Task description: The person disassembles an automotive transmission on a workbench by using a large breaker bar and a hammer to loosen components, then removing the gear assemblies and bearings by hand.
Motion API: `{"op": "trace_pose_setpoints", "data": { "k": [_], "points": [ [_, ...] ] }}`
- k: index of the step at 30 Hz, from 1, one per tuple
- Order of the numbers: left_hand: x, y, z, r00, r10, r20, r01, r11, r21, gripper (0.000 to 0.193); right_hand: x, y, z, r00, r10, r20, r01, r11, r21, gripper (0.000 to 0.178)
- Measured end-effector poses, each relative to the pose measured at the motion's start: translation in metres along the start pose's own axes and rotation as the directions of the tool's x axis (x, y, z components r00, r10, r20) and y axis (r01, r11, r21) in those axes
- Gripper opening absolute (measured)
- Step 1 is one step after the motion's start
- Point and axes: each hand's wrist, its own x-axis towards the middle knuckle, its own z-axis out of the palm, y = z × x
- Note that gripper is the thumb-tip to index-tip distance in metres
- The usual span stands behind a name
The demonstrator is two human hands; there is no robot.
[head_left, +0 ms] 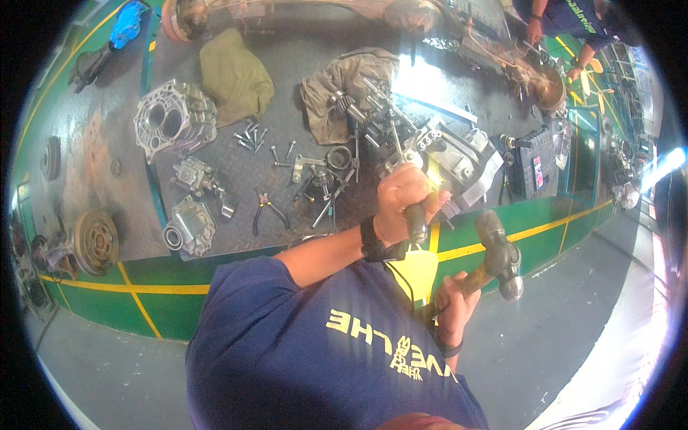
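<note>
My left hand (403, 197) is closed around a bar-like tool with a dark, rounded butt end (416, 221). It is beside a grey metal gearbox casing (469, 161), and whether the tool's far end touches the casing is hidden. Lower and to the right, my right hand (453, 309) grips a ball-peen hammer (502, 254) by its handle, its steel head raised apart from the tool. Gear shafts (347, 107) lie against the casing's left side, partly over a brown cloth (322, 89).
Pliers (269, 211), loose bolts (251, 136) and small metal parts (326, 172) lie left of the casing. Farther left are a large aluminium housing (197, 118) and a green cloth (236, 79). A black box (534, 163) stands right. Another person's hand (534, 30) shows at upper right.
</note>
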Motion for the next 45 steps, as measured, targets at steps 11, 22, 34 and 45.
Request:
{"op": "trace_pose_setpoints", "data": {
  "k": [11,22,34,45],
  "points": [
    [-0.001,-0.01,0.012,0.999,-0.013,-0.036,0.013,1.0,0.009,0.038,0.0,-0.002,0.002,0.999,0.031,-0.019,-0.031,0.999,-0.023,0.016],
    [-0.007,-0.014,0.016,0.994,-0.11,-0.016,0.111,0.993,0.044,0.041,0.008,0.002,0.009,0.999,0.019,0.043,-0.018,1.0,-0.016,0.017],
    [0.024,-0.013,-0.01,0.874,0.02,0.485,0.037,0.994,-0.108,0.028,-0.012,0.005,0.002,0.999,-0.04,0.029,0.041,0.999,-0.014,0.02],
    [0.018,-0.032,0.005,0.895,0.089,0.436,-0.079,0.996,-0.042,0.033,-0.064,0.001,-0.043,0.86,-0.342,0.377,0.461,0.839,-0.289,0.019]
  ]
}}
